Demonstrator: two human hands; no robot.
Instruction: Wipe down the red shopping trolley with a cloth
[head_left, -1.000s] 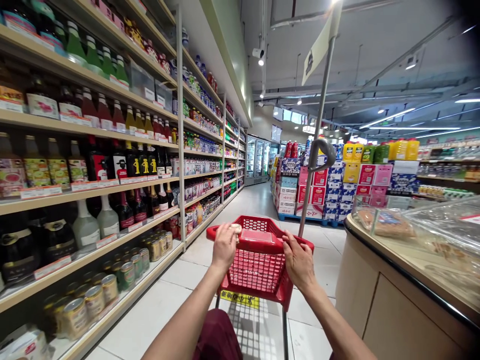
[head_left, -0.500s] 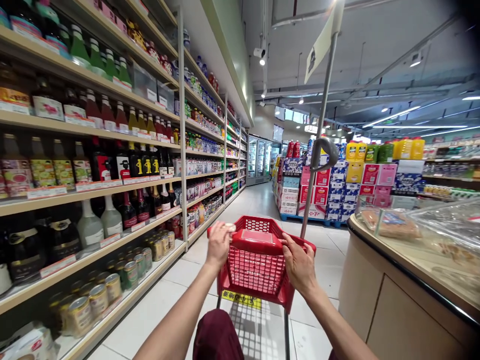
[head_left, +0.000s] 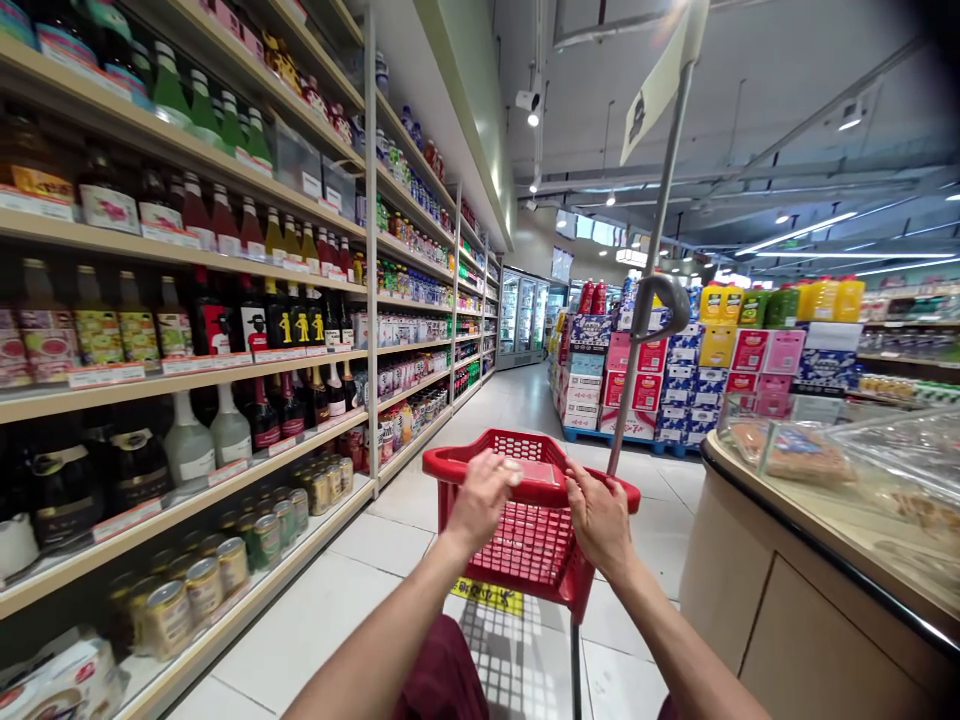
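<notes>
Stocked drinks shelving [head_left: 370, 230] runs along nine o'clock; a beige display counter [head_left: 724, 560] curves in at four. The red shopping cart [head_left: 546, 491] stands near six. Over its three-o'clock side, the right hand [head_left: 600, 518] lies with fingers slightly spread; whether they close underneath, I cannot tell. Toward its nine, the left hand [head_left: 480, 505], fingers curled together, pinches a small pale piece [head_left: 512, 471].

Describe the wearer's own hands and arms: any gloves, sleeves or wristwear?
The left hand and right hand are ungloved; both forearms are bare, with no sleeve, watch or bracelet in view. A maroon garment shows below them.
</notes>
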